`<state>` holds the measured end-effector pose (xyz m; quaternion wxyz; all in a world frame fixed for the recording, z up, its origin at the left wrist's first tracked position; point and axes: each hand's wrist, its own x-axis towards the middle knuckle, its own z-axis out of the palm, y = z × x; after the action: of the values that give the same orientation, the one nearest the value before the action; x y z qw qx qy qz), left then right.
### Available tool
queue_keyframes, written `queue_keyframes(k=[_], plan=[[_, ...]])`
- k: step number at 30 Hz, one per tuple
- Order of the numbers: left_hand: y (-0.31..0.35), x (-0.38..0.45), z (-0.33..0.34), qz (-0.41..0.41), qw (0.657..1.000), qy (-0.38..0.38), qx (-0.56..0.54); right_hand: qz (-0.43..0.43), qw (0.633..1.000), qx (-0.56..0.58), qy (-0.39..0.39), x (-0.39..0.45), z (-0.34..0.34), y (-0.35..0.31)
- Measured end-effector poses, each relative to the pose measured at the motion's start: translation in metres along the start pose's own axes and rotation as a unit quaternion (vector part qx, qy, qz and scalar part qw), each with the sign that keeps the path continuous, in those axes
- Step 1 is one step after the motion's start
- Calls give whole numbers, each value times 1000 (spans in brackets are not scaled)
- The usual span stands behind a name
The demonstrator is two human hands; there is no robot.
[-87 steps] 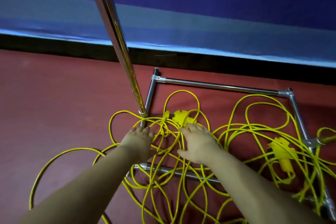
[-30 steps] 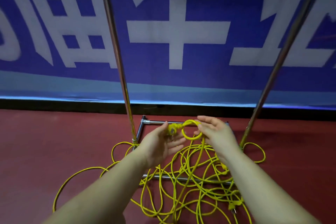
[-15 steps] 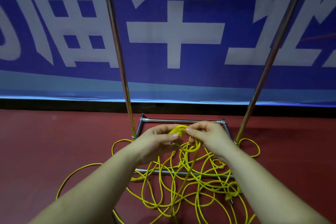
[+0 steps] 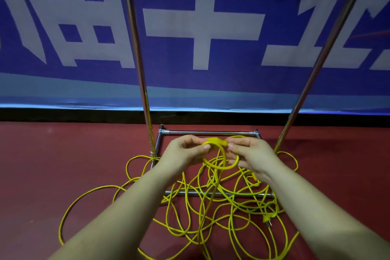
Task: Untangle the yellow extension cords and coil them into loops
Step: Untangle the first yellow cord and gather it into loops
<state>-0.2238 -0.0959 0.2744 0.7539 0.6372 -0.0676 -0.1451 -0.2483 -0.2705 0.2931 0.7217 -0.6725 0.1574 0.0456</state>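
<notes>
Left hand: the left hand (image 4: 185, 154) was raised, fingers curled, pinching the near-left side of a small loop of thin yellow extension cord (image 4: 220, 157) by its plug end.
Right hand: the right hand (image 4: 251, 156) pinched the loop's right side, fingers hooked through it.
Key relation: one strand ran from the loop straight down and toward the person, between both forearms, about equally near each hand.
Rest of cord: the tangled yellow cords (image 4: 211, 207) lay below and beyond the hands, a loose plug (image 4: 267, 220) under the right forearm.
Surface: a dark red floor (image 4: 63, 164), with a chrome tube frame (image 4: 209, 132) under the tangle.
Room: a blue banner with white characters (image 4: 200, 27) stood behind.
</notes>
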Motion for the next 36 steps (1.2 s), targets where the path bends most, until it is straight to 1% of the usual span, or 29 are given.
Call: queue_keyframes(k=[3, 5, 6, 7, 8, 9, 10, 11, 12, 13, 14, 15, 17, 19, 21, 23, 25, 27, 28, 30, 32, 33, 34, 36], plan=[[-14, 6, 2, -65, 998, 23, -8, -7, 995, 67, 71, 8, -18, 9], [-24, 8, 4, -156, 987, 37, -13, -10, 990, 104, 90, 12, -25, 14], [-30, 9, 5, -191, 980, 46, 28, -9, 989, 115, 95, 14, -27, 17], [-35, 11, 5, -203, 972, 57, 109, -8, 988, 116, 97, 17, -28, 20], [-39, 14, 5, -188, 958, 74, 205, -8, 990, 106, 98, 21, -27, 21], [-38, 16, 6, -151, 944, 102, 273, -10, 992, 81, 96, 25, -27, 21], [-36, 20, 7, -109, 942, 121, 293, -20, 995, 45, 90, 30, -27, 21], [-31, 22, 6, -64, 952, 119, 276, -37, 996, 2, 77, 34, -27, 20], [-27, 25, 6, -25, 962, 98, 254, -56, 996, -39, 59, 36, -26, 18], [-25, 27, 7, 1, 969, 62, 238, -77, 993, -76, 39, 37, -25, 16], [-27, 30, 7, 9, 973, 25, 230, -94, 990, -104, 20, 38, -24, 14], [-31, 33, 9, 6, 974, -1, 226, -103, 987, -125, 3, 38, -21, 14], [-37, 40, 13, -12, 976, -17, 218, -103, 985, -136, -24, 38, -16, 13], [-39, 45, 16, -17, 984, -13, 175, -89, 988, -124, -40, 41, -12, 16], [-38, 50, 15, 15, 984, 0, 179, -61, 988, -124, -67, 44, -13, 19], [-34, 54, 11, 49, 980, 44, 190, -30, 978, -163, -130, 45, -16, 23], [-29, 59, 1, 69, 973, 128, 178, -7, 958, -221, -184, 46, -22, 29], [-25, 64, -15, 70, 967, 213, 121, 20, 938, -279, -204, 47, -28, 35], [-24, 65, -21, 67, 964, 239, 93, 36, 932, -292, -212, 46, -32, 37], [-25, 63, -28, 45, 961, 259, 80, 68, 919, -312, -230, 45, -40, 40], [-27, 62, -29, 25, 961, 253, 109, 74, 908, -344, -229, 45, -47, 40], [-28, 61, -28, 15, 962, 241, 125, 65, 911, -347, -214, 45, -51, 40], [-29, 60, -28, 0, 964, 227, 136, 53, 920, -338, -191, 46, -54, 39], [-31, 59, -27, -42, 969, 197, 143, 32, 950, -278, -141, 46, -57, 33]])
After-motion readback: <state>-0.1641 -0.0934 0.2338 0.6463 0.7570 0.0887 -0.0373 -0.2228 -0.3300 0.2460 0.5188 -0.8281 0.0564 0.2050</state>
